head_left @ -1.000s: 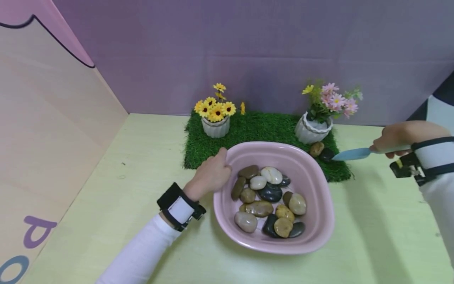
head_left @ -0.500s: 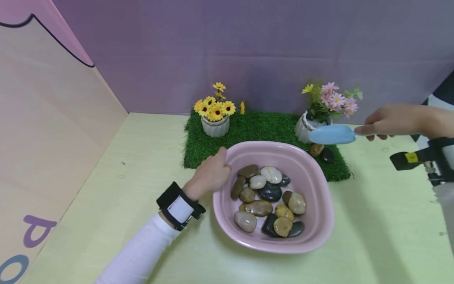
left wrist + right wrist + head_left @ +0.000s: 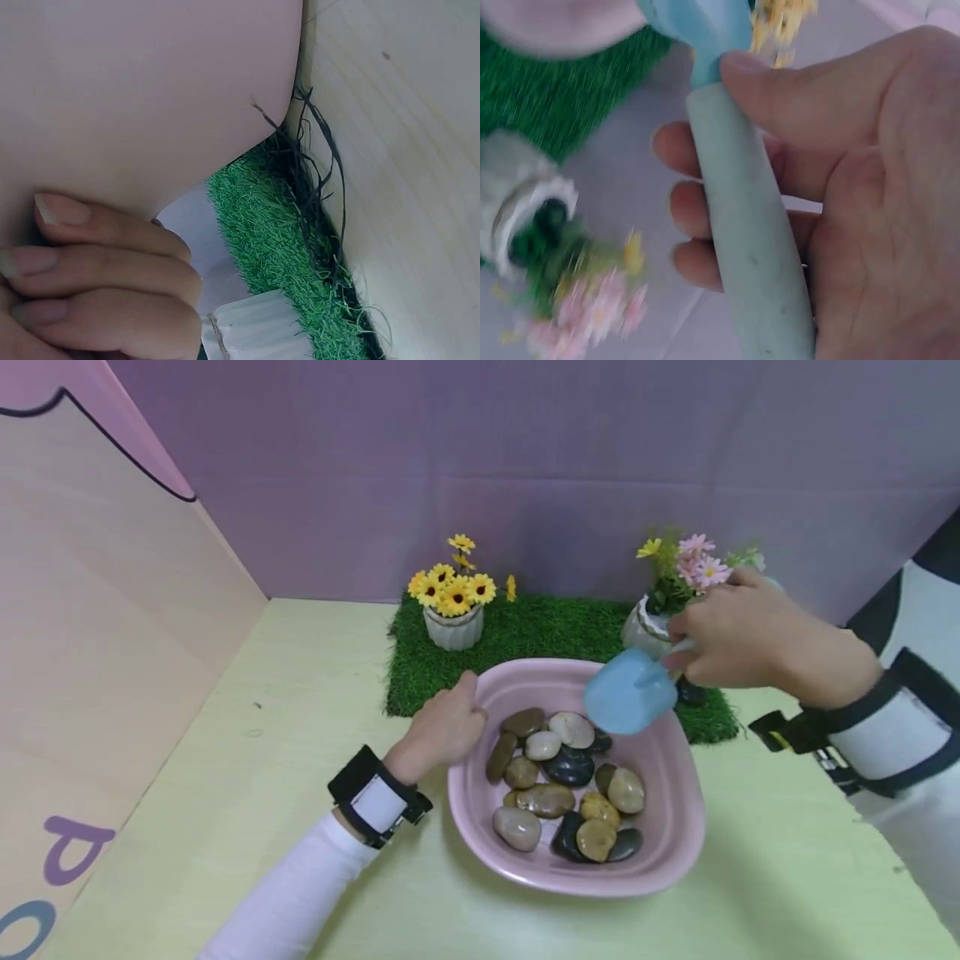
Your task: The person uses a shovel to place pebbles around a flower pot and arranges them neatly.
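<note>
A pink basin (image 3: 681, 831) holds several smooth stones (image 3: 546, 800) in white, brown and black. At its left rim my left hand (image 3: 442, 731) grips the edge; the left wrist view shows those fingers curled against the basin wall. My right hand (image 3: 757, 631) holds a small trowel with a pale green handle (image 3: 742, 217), fingers and thumb wrapped round it. The trowel's light blue blade (image 3: 630, 693) hangs tilted over the basin's back right rim, and no stone shows on it. A black stone (image 3: 691, 692) lies on the grass mat, partly hidden behind my right hand.
Behind the basin lies a green artificial grass mat (image 3: 551, 622). On it stand a white pot (image 3: 454, 628) of yellow flowers and another white pot (image 3: 643, 628) of pink flowers, partly behind my right hand. A purple backdrop (image 3: 525, 485) rises at the back.
My right hand has lifted the trowel from beside the black stone and swung it left over the basin. The left hand and basin have stayed put.
</note>
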{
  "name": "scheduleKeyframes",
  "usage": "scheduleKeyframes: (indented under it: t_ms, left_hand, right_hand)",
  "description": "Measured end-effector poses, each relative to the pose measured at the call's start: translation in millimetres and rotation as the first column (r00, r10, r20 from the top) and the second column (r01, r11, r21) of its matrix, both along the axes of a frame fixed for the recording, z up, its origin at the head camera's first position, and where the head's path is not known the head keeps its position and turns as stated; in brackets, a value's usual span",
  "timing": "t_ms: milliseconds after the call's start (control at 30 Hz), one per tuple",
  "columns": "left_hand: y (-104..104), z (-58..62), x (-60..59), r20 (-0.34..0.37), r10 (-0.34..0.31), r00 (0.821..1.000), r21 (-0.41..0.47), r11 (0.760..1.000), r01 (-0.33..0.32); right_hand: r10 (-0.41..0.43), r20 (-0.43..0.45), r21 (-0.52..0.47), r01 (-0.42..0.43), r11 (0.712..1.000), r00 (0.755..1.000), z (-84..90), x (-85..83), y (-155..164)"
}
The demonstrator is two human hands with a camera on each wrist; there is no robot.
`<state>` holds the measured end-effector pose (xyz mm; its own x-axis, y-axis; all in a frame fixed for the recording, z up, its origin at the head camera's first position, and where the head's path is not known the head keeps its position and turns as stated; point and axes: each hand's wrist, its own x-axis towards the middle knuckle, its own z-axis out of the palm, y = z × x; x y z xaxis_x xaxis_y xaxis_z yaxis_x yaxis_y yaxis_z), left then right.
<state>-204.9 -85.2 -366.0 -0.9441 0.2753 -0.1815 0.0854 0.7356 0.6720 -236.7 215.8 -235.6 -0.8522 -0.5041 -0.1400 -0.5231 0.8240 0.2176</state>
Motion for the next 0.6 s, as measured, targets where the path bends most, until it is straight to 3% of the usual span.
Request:
scheduleKeyframes:
  t_ms: [133, 300, 433, 600]
  left_hand:
    - [0, -0.5, 0.2, -0.002, -0.001, 1.000, 0.012, 1.000, 0.001]
    - [1, -2.0, 0.3, -0.008, -0.002, 1.000, 0.011, 1.000, 0.002]
    - [1, -1.8, 0.4, -0.008, 0.001, 1.000, 0.010, 1.000, -0.001]
    - [1, -1.7, 0.5, -0.009, 0.008, 1.000, 0.009, 1.000, -0.008]
  right_hand:
    - [0.152, -0.081, -0.007, -0.153, 0.988, 0.985, -13.0, 15.4, -28]
    - [0.283, -0.174, 0.037, -0.281, 0.959, 0.943, -30.9, 32.8, -50]
    - [0.306, -0.191, 0.070, -0.298, 0.952, 0.933, -37.3, 41.2, -58]
    - [0.283, -0.110, 0.098, -0.273, 0.957, 0.953, -41.1, 44.1, -61]
